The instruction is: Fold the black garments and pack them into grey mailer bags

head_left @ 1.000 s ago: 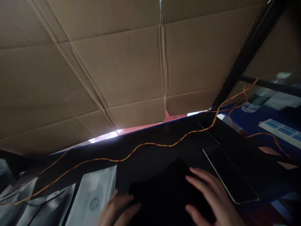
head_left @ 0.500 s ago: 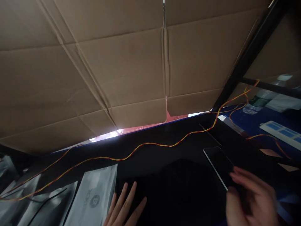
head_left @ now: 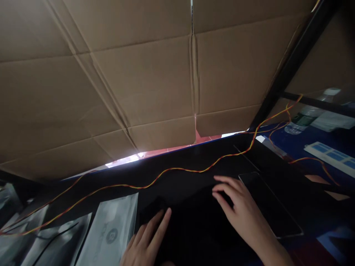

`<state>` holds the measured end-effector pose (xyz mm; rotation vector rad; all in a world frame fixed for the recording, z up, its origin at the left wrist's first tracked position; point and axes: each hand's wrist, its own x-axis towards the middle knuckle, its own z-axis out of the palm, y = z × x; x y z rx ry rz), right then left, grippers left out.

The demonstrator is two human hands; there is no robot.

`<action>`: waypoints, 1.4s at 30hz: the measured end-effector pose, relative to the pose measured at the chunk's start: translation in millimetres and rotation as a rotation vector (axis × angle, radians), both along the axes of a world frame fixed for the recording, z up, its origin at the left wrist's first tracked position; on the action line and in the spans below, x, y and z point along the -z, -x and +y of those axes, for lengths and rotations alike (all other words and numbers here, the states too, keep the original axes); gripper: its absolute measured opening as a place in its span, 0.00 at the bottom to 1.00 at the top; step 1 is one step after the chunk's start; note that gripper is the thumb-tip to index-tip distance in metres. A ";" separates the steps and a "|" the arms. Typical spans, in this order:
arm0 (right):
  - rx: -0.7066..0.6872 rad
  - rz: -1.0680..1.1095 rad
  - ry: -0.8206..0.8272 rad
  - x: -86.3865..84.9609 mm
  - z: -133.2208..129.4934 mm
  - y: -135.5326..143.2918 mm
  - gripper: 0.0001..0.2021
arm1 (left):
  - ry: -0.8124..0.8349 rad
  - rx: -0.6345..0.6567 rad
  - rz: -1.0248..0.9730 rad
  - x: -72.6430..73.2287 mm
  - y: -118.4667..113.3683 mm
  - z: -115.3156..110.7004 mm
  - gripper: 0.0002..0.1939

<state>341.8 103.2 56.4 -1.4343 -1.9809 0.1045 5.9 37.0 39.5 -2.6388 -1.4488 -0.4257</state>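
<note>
My left hand (head_left: 146,236) rests at the bottom, its fingers stretched over the black surface (head_left: 188,225) beside a pale printed packet (head_left: 109,229). My right hand (head_left: 242,210) is over the same surface, thumb and index fingertips brought together in a pinch. Anything between those tips is too dark or small to make out. Just right of this hand lies a flat, dark, phone-like rectangle (head_left: 273,203) with a thin light edge. The right forearm passes close to its left edge.
A twisted red-yellow wire (head_left: 177,169) runs across behind the hands. Large cardboard sheets (head_left: 155,81) stand at the back. On the right are a black frame bar (head_left: 288,70), a plastic bottle (head_left: 302,120) and a white-and-blue strip (head_left: 331,157). Silvery pouches (head_left: 55,240) lie at left.
My right hand has left the phone-like rectangle, which now lies flat, and moved left over the black surface. My left hand's fingers have drawn closer together.
</note>
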 end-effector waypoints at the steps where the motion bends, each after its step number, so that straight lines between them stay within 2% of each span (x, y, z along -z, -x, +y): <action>1: 0.078 0.041 -0.098 -4.1 5.4 7.2 0.06 | -0.038 -0.028 -0.028 -3.0 -4.3 1.3 0.45; 3: 0.156 0.093 -0.277 -11.1 9.1 23.2 0.09 | -0.125 -0.083 -0.100 -5.1 -12.0 3.5 0.38; 4: 0.127 0.113 -0.318 -13.0 7.1 30.8 0.11 | -0.146 -0.105 -0.131 -4.4 -15.0 4.6 0.34; 6: -0.049 0.129 -0.258 -12.0 -2.3 42.6 0.14 | -0.137 -0.103 -0.169 -0.1 -19.3 7.2 0.24; 8: -0.224 0.085 -0.068 -5.2 -14.0 48.3 0.16 | -0.124 -0.051 -0.144 6.3 -22.1 10.1 0.18; 10: -0.324 -0.035 0.128 3.5 -23.2 47.4 0.19 | -0.132 -0.027 -0.059 13.9 -24.1 12.1 0.22; 12: -0.397 -0.170 0.271 9.1 -28.9 40.9 0.34 | -0.160 -0.052 0.031 21.5 -24.8 12.3 0.31; 14: -0.451 -0.256 0.353 8.6 -33.2 30.4 0.49 | -0.162 -0.085 0.088 27.7 -23.6 11.2 0.37; 16: -0.450 -0.276 0.349 1.6 -37.5 17.4 0.54 | -0.151 -0.100 0.107 30.6 -20.6 10.8 0.41; 18: -0.448 -0.304 0.278 -10.0 -41.7 3.9 0.49 | -0.148 -0.081 0.110 28.4 -17.7 12.1 0.45; 20: -0.500 -0.370 0.177 -22.9 -44.4 -6.3 0.36 | -0.164 -0.035 0.124 21.1 -16.6 15.3 0.47; 22: -0.557 -0.428 0.091 -32.5 -45.0 -8.2 0.27 | -0.188 0.005 0.141 11.3 -18.8 19.2 0.45; 24: -0.578 -0.457 0.042 -33.5 -43.8 0.8 0.27 | -0.208 0.009 0.153 3.8 -23.7 23.0 0.39; 26: -0.552 -0.482 0.001 -23.0 -41.6 17.9 0.31 | -0.230 -0.005 0.161 2.7 -29.2 26.3 0.36; 29: -0.418 -0.523 -0.083 7.0 -39.3 40.9 0.38 | -0.275 -0.032 0.181 11.7 -33.7 29.5 0.36; 31: -0.383 -0.540 -0.113 23.9 -39.7 45.2 0.42 | -0.279 -0.040 0.192 18.8 -33.3 30.4 0.36; 33: -0.393 -0.562 -0.117 29.8 -41.7 41.2 0.43 | -0.266 -0.033 0.192 22.5 -32.2 30.5 0.37; 35: -0.421 -0.564 -0.101 24.1 -43.0 34.0 0.39 | -0.257 -0.013 0.171 22.3 -31.8 30.1 0.39; 37: -0.406 -0.522 -0.059 12.3 -40.3 27.3 0.30 | -0.233 0.001 0.127 19.5 -32.2 30.3 0.40; 39: -0.303 -0.436 -0.009 0.7 -30.6 21.8 0.22 | -0.203 -0.005 0.066 15.1 -32.0 32.6 0.37; 42: -0.098 -0.311 0.041 -7.6 -1.7 12.4 0.21 | -0.141 -0.106 0.023 6.0 -26.8 43.8 0.29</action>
